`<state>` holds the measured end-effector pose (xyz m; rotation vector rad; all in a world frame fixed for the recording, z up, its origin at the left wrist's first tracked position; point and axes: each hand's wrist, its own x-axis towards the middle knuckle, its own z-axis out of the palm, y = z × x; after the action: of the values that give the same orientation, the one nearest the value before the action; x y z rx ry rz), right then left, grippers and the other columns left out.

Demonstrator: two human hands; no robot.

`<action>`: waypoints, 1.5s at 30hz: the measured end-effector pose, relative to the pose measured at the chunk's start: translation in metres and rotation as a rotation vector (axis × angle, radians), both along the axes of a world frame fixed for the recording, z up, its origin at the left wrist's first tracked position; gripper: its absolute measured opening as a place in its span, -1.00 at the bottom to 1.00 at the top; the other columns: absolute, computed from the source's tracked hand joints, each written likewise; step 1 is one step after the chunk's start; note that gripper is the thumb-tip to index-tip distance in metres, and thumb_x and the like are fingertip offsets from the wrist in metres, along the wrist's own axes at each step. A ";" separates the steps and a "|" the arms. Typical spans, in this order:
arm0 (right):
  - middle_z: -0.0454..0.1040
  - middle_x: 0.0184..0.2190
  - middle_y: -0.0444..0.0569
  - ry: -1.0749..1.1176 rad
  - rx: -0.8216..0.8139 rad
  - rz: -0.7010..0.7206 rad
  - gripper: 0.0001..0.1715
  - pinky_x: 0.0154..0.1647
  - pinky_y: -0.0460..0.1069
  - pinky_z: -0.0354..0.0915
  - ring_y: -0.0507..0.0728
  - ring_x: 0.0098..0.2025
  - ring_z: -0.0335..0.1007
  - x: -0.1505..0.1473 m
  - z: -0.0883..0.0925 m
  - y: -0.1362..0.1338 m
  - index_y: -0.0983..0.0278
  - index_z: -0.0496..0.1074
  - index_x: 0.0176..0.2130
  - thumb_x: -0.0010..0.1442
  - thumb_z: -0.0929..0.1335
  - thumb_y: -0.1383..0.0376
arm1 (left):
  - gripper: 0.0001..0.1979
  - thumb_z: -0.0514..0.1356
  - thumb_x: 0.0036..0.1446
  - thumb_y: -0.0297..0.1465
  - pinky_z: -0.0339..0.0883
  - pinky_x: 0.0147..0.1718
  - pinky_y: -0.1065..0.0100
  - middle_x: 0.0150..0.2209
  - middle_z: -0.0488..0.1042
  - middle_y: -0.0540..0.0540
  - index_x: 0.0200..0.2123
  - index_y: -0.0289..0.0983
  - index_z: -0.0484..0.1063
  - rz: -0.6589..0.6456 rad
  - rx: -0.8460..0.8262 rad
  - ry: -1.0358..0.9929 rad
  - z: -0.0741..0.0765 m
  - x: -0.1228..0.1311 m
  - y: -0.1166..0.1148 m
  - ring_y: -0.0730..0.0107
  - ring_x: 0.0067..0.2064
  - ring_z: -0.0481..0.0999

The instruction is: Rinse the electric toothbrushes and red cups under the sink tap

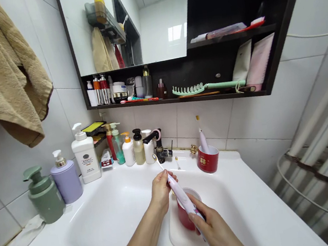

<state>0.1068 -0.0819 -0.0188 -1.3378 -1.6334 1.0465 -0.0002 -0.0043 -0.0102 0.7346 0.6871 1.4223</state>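
Note:
An electric toothbrush with a pale pink-white handle is held slantwise over the sink, its head pointing up and away toward the tap. My left hand pinches it near the neck, just below the brush head. Wrapped round the lower handle is my right hand. Beneath the toothbrush, a red cup stands on a white tray in the basin, partly hidden by the handle and my right hand.
The black tap rises behind the white sink. Another red cup holds a second toothbrush at the back right. Pump bottles line the left and back rim. A mirrored cabinet overhangs the sink.

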 end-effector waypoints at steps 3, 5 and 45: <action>0.28 -0.55 -0.14 0.029 -0.021 -0.004 -0.48 -0.60 -0.13 0.11 -0.04 -0.61 0.08 -0.002 0.002 0.001 0.29 0.06 -0.04 -0.05 0.15 0.25 | -0.75 0.12 -0.28 -0.26 0.16 -0.49 0.42 -0.65 0.31 0.00 -0.59 -0.36 0.24 -0.015 -0.010 -0.019 0.000 -0.002 0.001 0.53 -0.57 0.30; 0.27 -0.53 -0.13 0.020 -0.016 -0.024 -0.47 -0.58 -0.13 0.11 -0.04 -0.60 0.07 -0.003 0.004 0.002 0.29 0.06 -0.04 -0.06 0.15 0.25 | -0.75 0.12 -0.28 -0.27 0.16 -0.50 0.43 -0.64 0.31 0.00 -0.57 -0.37 0.26 0.001 -0.015 -0.014 0.000 -0.003 0.002 0.54 -0.57 0.30; 0.33 -0.51 -0.01 -0.061 0.242 -0.376 -0.71 -0.39 -0.02 0.13 0.09 -0.44 0.23 0.010 -0.021 0.063 0.36 0.29 -0.45 -0.12 0.19 0.19 | -0.81 0.05 -0.28 -0.52 0.09 -0.30 0.33 -0.40 0.31 -0.05 -0.46 -0.27 0.31 -0.098 0.670 1.502 -0.037 0.000 -0.023 0.34 -0.29 0.22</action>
<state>0.1170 -0.0185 -0.0398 -1.4481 -1.4246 0.5730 0.0000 -0.0272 -0.0470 2.3970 1.2394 0.7700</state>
